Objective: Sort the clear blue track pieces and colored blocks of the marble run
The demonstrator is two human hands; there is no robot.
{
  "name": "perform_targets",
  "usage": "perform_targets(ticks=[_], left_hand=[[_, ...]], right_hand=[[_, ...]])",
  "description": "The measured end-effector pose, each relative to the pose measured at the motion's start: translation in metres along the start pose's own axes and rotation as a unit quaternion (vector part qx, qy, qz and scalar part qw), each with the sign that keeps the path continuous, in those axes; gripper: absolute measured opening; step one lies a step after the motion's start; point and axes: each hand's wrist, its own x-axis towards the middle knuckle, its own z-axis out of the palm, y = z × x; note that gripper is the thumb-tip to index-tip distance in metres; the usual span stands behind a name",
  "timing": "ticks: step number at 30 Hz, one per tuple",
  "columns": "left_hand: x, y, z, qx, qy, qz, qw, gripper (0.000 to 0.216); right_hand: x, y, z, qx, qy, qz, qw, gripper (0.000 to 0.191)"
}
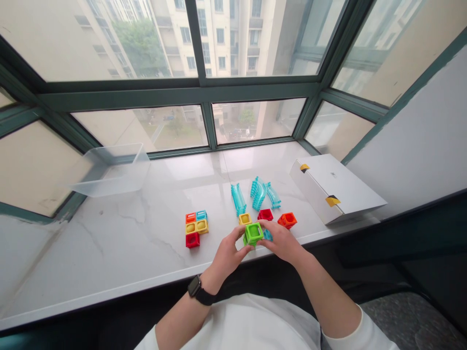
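A green toy block [253, 234], hollow and cube-shaped, is held between my two hands near the front edge of the sill. My left hand [230, 251] grips its left side, thumb low and fingers behind. On the other side my right hand [280, 241] closes on it with thumb and fingers. Just beyond the hands are a yellow block [245, 219], a red block [265, 214] and an orange-red block [287, 220]. A blue block [268, 235] is partly hidden by my right hand. Leftward, several blocks stand grouped, among them a dark red block [192, 240] and a blue block [201, 216].
Translucent turquoise track pieces, one straight [238, 199] and one curved [259, 193], lie behind the blocks. A clear plastic bin [124, 182] stands at the left by the window. A white box [337, 187] with yellow-black tabs sits on the right. The white sill [146, 243] ends in front of me.
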Motion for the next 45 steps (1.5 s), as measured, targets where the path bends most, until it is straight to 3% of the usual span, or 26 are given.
perform_targets(ticks=[5,20,28,31,34,39,42,45], left_hand=[[0.000,-0.001,0.000,0.007,-0.002,-0.002,1.000,0.045],[0.000,0.006,-0.001,0.006,-0.004,-0.006,1.000,0.040],[-0.004,0.000,-0.009,0.008,0.004,0.005,1.000,0.057],[-0.009,-0.008,-0.026,0.030,0.046,0.013,0.998,0.045],[-0.012,-0.021,-0.055,0.082,0.130,0.016,0.988,0.030],[-0.015,-0.049,-0.115,0.241,0.274,-0.024,0.931,0.027],[-0.015,-0.066,-0.142,0.293,0.284,-0.031,0.912,0.030],[-0.013,-0.079,-0.154,0.303,0.262,-0.030,0.916,0.031]], right_hand=[[0.000,0.002,0.002,-0.015,0.004,-0.011,1.000,0.051],[0.002,0.005,0.002,-0.026,0.006,-0.034,0.999,0.042],[0.003,0.002,0.001,-0.034,-0.003,-0.022,0.999,0.046],[0.000,-0.003,-0.007,-0.026,-0.013,-0.003,1.000,0.061],[-0.005,-0.010,-0.021,-0.021,-0.010,0.001,1.000,0.071],[-0.008,-0.032,-0.038,-0.021,0.094,-0.065,0.993,0.054],[-0.001,-0.055,-0.036,-0.011,0.154,-0.100,0.983,0.038],[0.012,-0.085,-0.026,-0.002,0.161,-0.129,0.979,0.031]])
